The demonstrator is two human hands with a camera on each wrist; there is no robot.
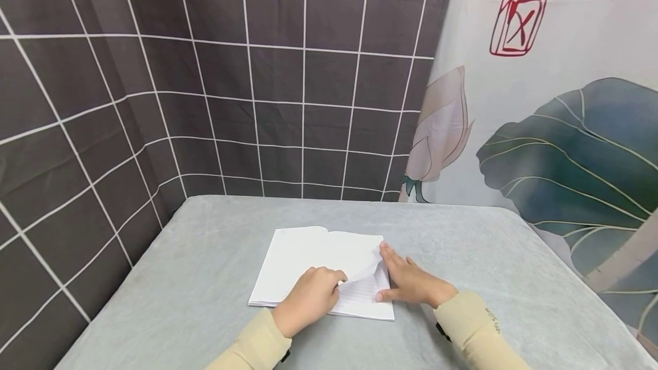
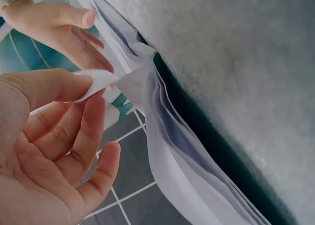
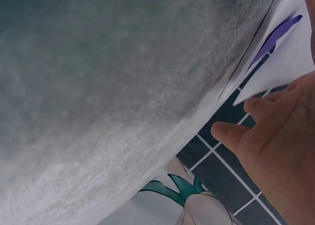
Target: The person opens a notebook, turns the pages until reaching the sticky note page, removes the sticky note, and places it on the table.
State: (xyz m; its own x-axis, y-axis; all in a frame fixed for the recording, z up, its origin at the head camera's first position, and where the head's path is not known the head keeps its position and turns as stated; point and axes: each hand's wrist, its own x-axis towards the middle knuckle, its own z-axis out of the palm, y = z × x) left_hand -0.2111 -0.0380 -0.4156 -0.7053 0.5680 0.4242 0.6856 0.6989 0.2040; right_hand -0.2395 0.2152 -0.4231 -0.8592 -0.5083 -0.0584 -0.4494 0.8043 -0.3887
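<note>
An open notebook [image 1: 298,253] with white pages lies on the table, lined sheets showing at its lower right. My left hand [image 1: 311,294] is over its middle, pinching the near edge of a raised page [image 2: 101,82] between thumb and index finger. The other fingers of that hand are loosely bent in the left wrist view. At the notebook's right side, my right hand [image 1: 411,281] has its fingers extended, fingertips at the far right corner of the raised page and thumb over the lined sheet. Part of the right hand [image 3: 278,141] is cut off in the right wrist view.
The table [image 1: 205,278] is covered by a light grey cloth. Behind it hangs a dark curtain [image 1: 329,79] with white grid lines, and at the right a pale curtain [image 1: 478,33] printed with a lotus and leaves.
</note>
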